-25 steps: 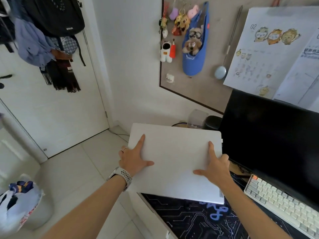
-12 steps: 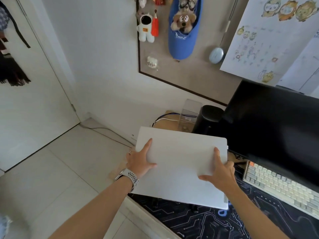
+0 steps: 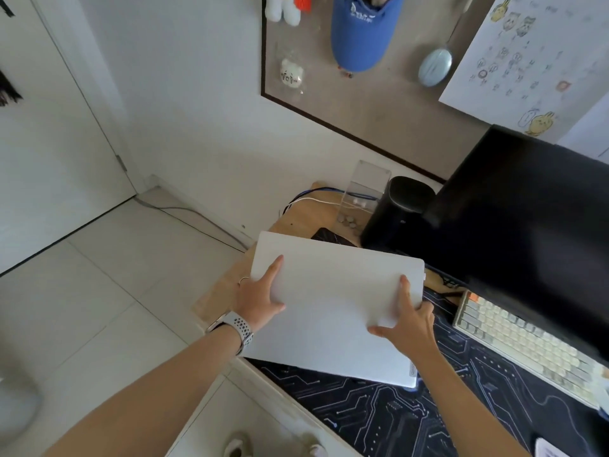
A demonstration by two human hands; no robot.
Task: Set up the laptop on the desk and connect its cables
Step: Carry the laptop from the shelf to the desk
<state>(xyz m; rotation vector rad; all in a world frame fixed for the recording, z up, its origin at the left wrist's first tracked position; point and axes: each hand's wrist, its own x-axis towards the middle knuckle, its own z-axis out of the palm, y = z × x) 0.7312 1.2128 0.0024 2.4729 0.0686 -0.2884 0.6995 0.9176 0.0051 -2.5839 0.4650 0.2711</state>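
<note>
Hands, your left hand (image 3: 260, 300) and right hand (image 3: 408, 328), grip the closed white laptop (image 3: 336, 308) by its side edges just left of the monitor (image 3: 527, 219); it's stiff, smooth and likely slippery.

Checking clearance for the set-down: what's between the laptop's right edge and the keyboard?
Head view: between the closed laptop and the keyboard lies a strip of circuit-print desk mat with dark cables crossing its far end; the right hand grips that laptop edge.
</note>
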